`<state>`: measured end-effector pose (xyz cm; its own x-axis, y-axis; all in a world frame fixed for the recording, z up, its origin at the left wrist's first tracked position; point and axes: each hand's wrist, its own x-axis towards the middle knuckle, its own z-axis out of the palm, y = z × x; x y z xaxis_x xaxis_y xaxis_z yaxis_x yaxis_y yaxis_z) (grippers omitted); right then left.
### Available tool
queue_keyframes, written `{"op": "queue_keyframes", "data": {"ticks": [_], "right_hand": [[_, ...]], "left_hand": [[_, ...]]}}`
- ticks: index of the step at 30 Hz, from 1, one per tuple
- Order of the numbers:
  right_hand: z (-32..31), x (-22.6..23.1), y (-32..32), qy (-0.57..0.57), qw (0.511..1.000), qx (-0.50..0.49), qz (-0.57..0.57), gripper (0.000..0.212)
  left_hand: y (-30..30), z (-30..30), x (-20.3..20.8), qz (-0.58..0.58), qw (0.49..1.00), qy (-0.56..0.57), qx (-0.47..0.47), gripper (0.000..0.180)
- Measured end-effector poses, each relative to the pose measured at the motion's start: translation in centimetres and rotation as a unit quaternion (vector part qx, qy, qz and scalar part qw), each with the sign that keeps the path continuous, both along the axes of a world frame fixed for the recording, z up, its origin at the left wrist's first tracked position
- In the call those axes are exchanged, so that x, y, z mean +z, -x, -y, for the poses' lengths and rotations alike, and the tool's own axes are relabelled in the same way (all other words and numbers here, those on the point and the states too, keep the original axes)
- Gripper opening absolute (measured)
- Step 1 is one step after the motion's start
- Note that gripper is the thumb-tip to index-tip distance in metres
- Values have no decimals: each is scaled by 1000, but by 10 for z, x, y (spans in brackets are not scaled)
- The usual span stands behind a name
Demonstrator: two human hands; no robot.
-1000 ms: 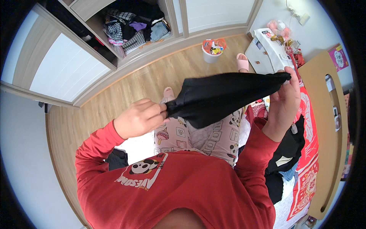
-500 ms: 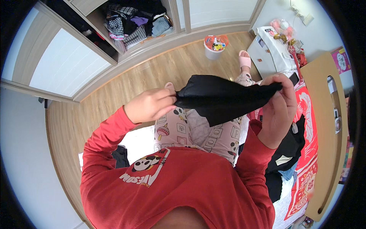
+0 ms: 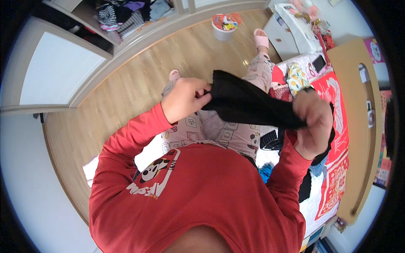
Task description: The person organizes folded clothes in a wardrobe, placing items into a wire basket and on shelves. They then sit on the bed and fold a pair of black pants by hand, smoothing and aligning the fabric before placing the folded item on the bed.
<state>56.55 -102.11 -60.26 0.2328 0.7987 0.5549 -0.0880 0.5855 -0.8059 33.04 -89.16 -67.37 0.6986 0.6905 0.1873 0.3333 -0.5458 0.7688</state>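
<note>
A folded piece of black cloth, perhaps a garment, is stretched in the air above my thighs. My left hand pinches its left end between thumb and curled fingers. The other end is held in my right hand, slightly smeared by motion, with the fingers bent over the cloth. The fabric slopes down from left to right. Its exact kind cannot be made out.
Dark clothes and a blue fluffy item lie on the bed to my right, near a phone and the wooden headboard. Ahead stand a white bin, a white cabinet and an open wardrobe with piled clothes.
My right hand has dropped lower, so the black cloth now slants down to the right. My left hand has shifted slightly right and up. The view has tilted, with the room sitting higher.
</note>
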Motion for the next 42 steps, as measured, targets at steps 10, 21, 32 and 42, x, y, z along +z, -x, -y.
{"op": "queue_keyframes", "data": {"ticks": [10,21,32,42], "right_hand": [[126,-166,-45,376,837,-179,354,9],[117,-174,-47,332,888,-132,-289,17],[76,-137,-27,266,781,-35,-564,24],[55,-100,-13,254,814,-54,-520,25]], "left_hand": [[-70,66,-155,-44,977,192,-81,36],[-63,69,-129,65,793,605,19,15],[-62,70,-94,90,962,247,-80,29],[-54,60,-86,128,976,174,-21,25]]}}
